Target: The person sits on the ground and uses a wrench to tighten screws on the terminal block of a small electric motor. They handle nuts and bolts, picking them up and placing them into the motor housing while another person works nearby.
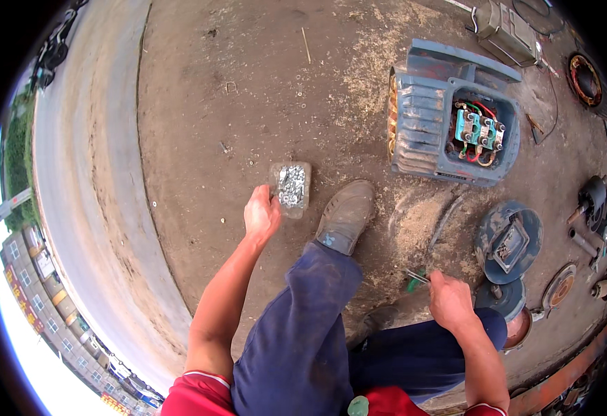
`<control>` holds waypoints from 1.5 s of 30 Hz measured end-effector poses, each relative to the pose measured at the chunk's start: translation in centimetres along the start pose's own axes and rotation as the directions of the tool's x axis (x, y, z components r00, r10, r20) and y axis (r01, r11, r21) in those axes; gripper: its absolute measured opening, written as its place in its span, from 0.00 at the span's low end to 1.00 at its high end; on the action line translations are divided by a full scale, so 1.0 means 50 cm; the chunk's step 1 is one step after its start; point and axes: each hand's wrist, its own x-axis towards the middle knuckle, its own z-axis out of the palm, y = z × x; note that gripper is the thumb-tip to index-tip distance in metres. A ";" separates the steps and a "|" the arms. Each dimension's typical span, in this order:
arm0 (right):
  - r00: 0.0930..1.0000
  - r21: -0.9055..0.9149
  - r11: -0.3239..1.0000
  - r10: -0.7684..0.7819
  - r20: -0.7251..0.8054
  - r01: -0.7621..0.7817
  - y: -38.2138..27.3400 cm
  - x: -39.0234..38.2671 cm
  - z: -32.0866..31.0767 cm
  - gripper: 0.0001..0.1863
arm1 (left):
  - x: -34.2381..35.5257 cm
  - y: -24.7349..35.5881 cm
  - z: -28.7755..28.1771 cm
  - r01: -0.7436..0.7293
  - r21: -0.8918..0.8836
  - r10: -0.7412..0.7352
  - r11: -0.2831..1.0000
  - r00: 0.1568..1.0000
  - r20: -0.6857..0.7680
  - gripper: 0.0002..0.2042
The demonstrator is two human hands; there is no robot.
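Note:
My left hand (pixel 262 213) is closed at the near left edge of a clear plastic container (pixel 276 170), which rests on the ground. Many small silvery metal pieces (pixel 293 184), apparently nuts or washers, fill it. Over my right knee, my right hand (pixel 450 299) is closed around a thin metal tool (pixel 418 276) whose end points left; its grip is hidden in my fingers. Something green (pixel 414 283) shows just beneath the tool. Ahead on the right lies a blue-grey electric motor (pixel 421 125). Its open terminal box holds a turquoise terminal block (pixel 480 130) with red and green wires.
My left shoe (pixel 348 211) stands right beside the container. A round blue-grey motor cover (pixel 487 236) with a rectangular frame lies at right. Farther right are a wound coil ring (pixel 585 80) and a rusty disc (pixel 560 288). A grey metal box (pixel 508 33) sits behind the motor.

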 end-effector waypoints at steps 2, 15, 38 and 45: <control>0.998 0.010 0.999 -0.046 0.046 0.046 0.020 -0.006 0.006 0.05 | -0.031 -0.034 0.000 0.132 0.106 -0.144 0.986 0.983 0.118 0.12; 0.996 -0.333 0.940 0.081 0.022 -0.069 0.099 -0.079 -0.047 0.16 | -0.001 0.224 -0.001 -0.433 -0.171 0.395 0.885 0.893 -0.217 0.20; 0.439 0.153 0.559 -0.423 -0.792 0.815 -0.271 0.086 -0.180 0.14 | 0.437 0.216 0.042 0.026 0.104 -0.006 0.994 0.982 -0.189 0.15; 0.926 0.812 0.498 0.046 -0.375 0.305 -0.229 0.178 -0.045 0.16 | 0.482 0.231 0.020 0.078 0.027 -0.078 0.997 0.997 -0.023 0.13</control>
